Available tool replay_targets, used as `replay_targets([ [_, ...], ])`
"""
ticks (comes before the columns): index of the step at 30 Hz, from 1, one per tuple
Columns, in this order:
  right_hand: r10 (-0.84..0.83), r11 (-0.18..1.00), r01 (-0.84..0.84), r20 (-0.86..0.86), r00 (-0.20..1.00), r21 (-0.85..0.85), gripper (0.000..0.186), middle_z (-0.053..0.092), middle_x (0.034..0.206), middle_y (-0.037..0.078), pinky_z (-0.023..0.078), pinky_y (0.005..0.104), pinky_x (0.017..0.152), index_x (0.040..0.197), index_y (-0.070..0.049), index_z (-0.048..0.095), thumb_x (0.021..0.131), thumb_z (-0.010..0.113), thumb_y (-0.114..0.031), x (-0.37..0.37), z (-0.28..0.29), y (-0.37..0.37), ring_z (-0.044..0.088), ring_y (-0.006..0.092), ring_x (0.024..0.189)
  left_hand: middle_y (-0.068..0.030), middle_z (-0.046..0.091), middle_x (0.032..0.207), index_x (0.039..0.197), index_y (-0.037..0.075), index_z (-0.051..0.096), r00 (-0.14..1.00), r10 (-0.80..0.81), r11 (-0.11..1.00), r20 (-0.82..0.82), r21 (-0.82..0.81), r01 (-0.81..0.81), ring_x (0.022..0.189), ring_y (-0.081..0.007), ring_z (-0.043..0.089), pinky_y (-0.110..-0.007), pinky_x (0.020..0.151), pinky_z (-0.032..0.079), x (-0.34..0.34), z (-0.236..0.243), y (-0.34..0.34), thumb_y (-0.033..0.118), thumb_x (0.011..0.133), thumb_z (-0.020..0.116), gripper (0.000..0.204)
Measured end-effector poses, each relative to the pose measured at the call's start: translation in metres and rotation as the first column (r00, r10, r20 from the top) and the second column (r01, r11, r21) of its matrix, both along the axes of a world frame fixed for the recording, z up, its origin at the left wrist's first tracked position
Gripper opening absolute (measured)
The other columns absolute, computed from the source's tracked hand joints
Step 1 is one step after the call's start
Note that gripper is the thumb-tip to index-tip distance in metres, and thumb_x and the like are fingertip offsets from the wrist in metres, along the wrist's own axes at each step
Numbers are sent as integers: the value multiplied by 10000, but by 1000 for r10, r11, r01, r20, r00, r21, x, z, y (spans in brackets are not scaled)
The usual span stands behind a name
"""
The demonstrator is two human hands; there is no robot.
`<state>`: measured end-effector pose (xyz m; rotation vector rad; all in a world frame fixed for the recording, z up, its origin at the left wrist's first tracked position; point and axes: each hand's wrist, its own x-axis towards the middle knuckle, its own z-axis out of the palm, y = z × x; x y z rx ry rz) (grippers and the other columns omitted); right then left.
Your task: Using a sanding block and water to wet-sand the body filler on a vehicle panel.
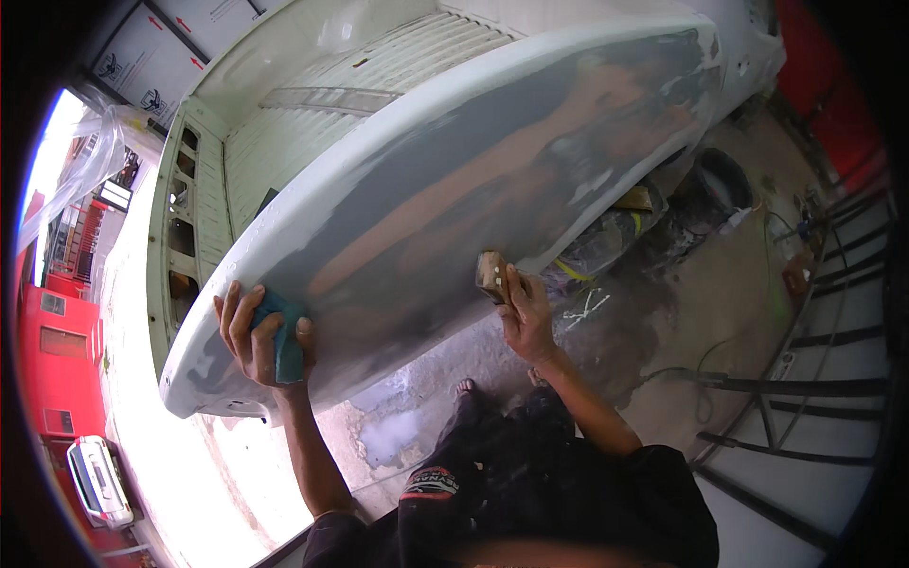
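A pickup truck's side panel (398, 218) stretches across the view, patched in grey, white and reddish brown. Against its left end rests my left hand (248, 331), closed around a teal sponge (282, 327). My right hand (526, 317) grips a small brownish sanding block (491, 275) and holds it at the lower middle of the panel. The block's face toward the panel is hidden, so I cannot tell what covers it.
Behind the panel lies the ribbed truck bed (322, 99). A dark bucket (721, 180) and plastic-wrapped items stand on the floor at right. Black metal bars (805, 384) run along the right side. A puddle (388, 431) lies below the panel. A white car (99, 481) is at far left.
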<state>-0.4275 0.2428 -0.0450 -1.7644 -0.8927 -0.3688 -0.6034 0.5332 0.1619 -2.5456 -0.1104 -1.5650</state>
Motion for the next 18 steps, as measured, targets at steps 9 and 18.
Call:
replay_targets([
  [9, -306, 951, 302, -294, 906, -60, 571, 629, 1252, 187, 510, 372, 964, 1559, 12, 502, 1049, 658, -192, -100, 12, -35, 631, 281, 1124, -98, 755, 924, 1075, 39, 677, 578, -777, 459, -251, -854, 246, 925, -247, 738, -377, 854, 572, 8, -125, -88, 188, 897, 809, 267],
  [18, -300, 952, 253, -696, 652, -174, 575, 680, 1238, 149, 504, 355, 988, 1525, -44, 573, 983, 727, -162, -202, -12, -88, 657, 254, 1114, -104, 731, 1207, 1415, -5, 631, 19, -996, -89, 90, -883, -460, 1090, -176, 675, -338, 963, 549, 32, -213, -155, 364, 871, 892, 707],
])
